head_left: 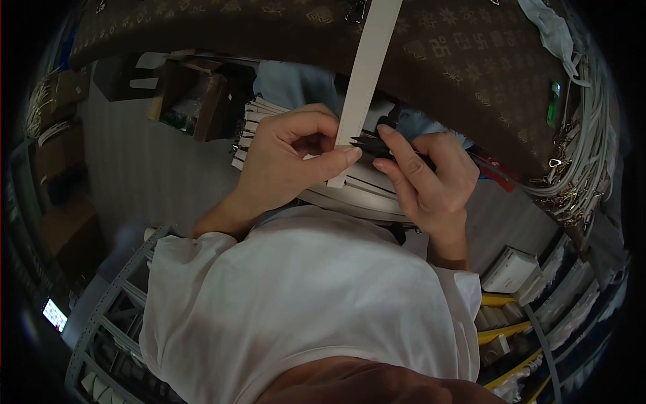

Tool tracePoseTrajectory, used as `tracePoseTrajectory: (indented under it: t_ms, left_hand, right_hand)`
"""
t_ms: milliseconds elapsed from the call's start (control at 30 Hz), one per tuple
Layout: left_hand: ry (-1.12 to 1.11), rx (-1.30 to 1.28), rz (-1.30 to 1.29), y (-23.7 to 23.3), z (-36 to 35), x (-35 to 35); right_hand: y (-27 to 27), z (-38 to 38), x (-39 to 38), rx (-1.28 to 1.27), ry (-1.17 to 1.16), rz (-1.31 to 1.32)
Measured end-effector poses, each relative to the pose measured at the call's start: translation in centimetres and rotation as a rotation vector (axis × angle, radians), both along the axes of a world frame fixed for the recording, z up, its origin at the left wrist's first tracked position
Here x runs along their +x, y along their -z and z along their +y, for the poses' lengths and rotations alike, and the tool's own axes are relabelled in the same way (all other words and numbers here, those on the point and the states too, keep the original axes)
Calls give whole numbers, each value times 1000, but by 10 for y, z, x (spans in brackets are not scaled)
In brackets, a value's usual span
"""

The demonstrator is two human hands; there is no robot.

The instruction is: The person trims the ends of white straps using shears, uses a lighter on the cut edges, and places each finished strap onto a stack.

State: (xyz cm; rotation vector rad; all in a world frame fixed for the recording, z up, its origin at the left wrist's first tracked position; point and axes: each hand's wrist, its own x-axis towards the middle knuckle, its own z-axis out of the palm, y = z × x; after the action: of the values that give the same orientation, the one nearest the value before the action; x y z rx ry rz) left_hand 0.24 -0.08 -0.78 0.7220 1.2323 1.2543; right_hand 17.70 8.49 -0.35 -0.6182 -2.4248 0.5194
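In the centre of the frame, the left hand pinches the white strap near its lower end; its length runs to the top edge. From the right, the right hand grips a black pointed tool, tip at the strap.

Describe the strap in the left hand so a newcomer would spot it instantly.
Find the brown patterned cloth across the top. Over its edge, a flat cream strap runs down to the left hand, beside a black pointed tool. Unlike the bunched pale straps below, it stretches up alone across the cloth.
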Motion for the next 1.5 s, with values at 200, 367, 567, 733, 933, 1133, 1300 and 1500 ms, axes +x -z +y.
tracePoseTrajectory:
  t_ms: [200,367,567,733,933,1133,1300,1500]
  left_hand:
    - [-8,4,21,-1,-1,0]
    - [-10,19,28,0,0,-1]
    - [5,-12,13,-3,0,-3]
    - [-1,-19,-14,-4,1,-3]
    - [4,-55,-60,-5,1,-2]
    - [37,-29,-4,-6,2,-3]
    - [36,-36,-2,-4,2,-2]
    - [12,12,31,-2,2,-1]
  right_hand:
    - [0,-2,0,1,10,6]
    - [0,-3,0,-3,22,-7]
    - [0,-3,-1,-6,22,-2]
    - [1,-4,-1,21,29,-6]
    - [5,-4,0,47,21,26]
    - [14,-1,0,-168,144,208]
    - [10,1,2,-177,108,197]
    - [9,1,-1,-89,53,132]
